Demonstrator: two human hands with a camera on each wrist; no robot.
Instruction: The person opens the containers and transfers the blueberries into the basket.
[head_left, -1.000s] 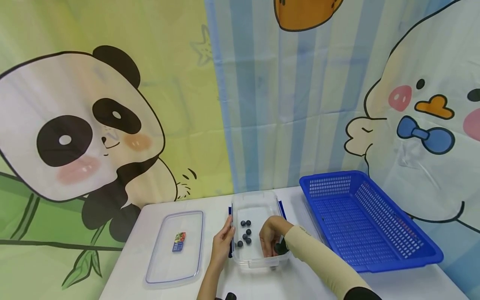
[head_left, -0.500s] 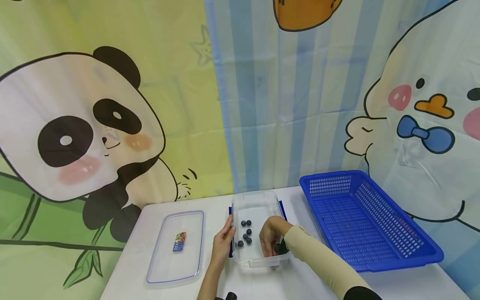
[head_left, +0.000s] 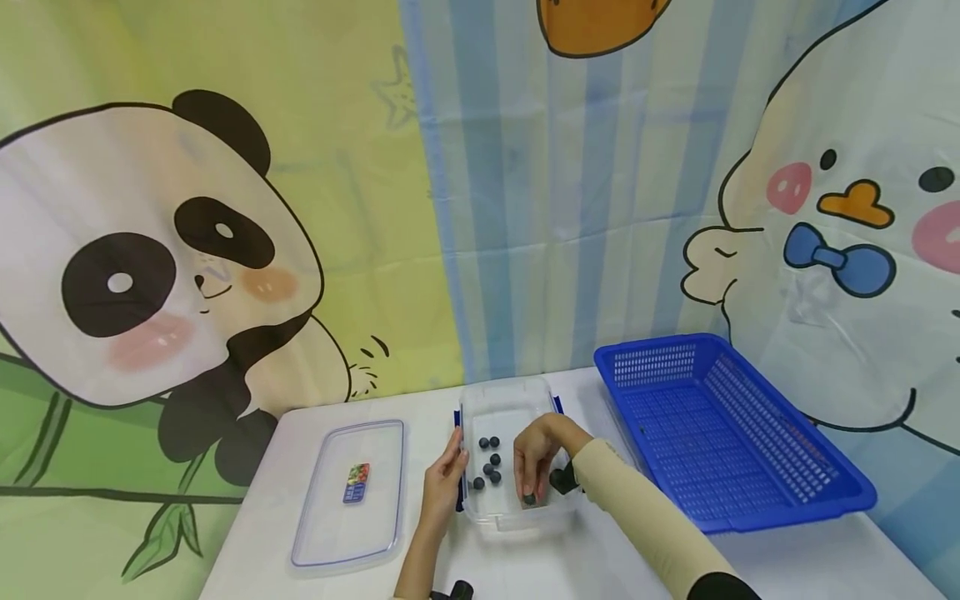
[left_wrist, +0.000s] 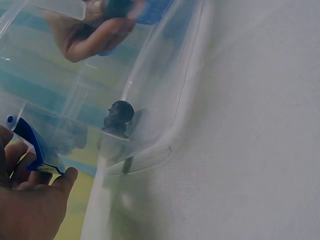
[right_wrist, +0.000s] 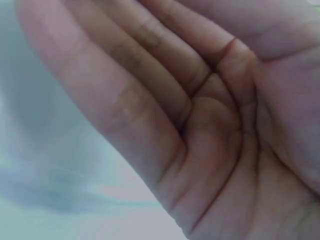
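A clear plastic food container [head_left: 487, 523] with blue side latches stands on the white table. Several blueberries [head_left: 495, 459] lie on its floor toward the left. My left hand [head_left: 442, 483] holds the container's left side. In the left wrist view, its fingers and thumb are at the blue latch [left_wrist: 31, 142], near a dark berry [left_wrist: 121, 111] seen through the wall. Inside the container, near its front end, my right hand [head_left: 536, 454] pinches one blueberry [head_left: 529, 499] between its fingertips. The right wrist view shows only the palm and bent fingers; the fingertips are out of sight there.
To the left, the clear lid [head_left: 322, 492] lies flat with a small printed label [head_left: 356, 483] on it. A large blue perforated basket [head_left: 720, 450] stands close to the container's right. Behind the table hangs a cartoon-print curtain [head_left: 517, 208].
My right hand has lifted slightly from the container's front right corner, and a blueberry now shows at its fingertips. The left hand keeps its hold. The head view has shifted a little.
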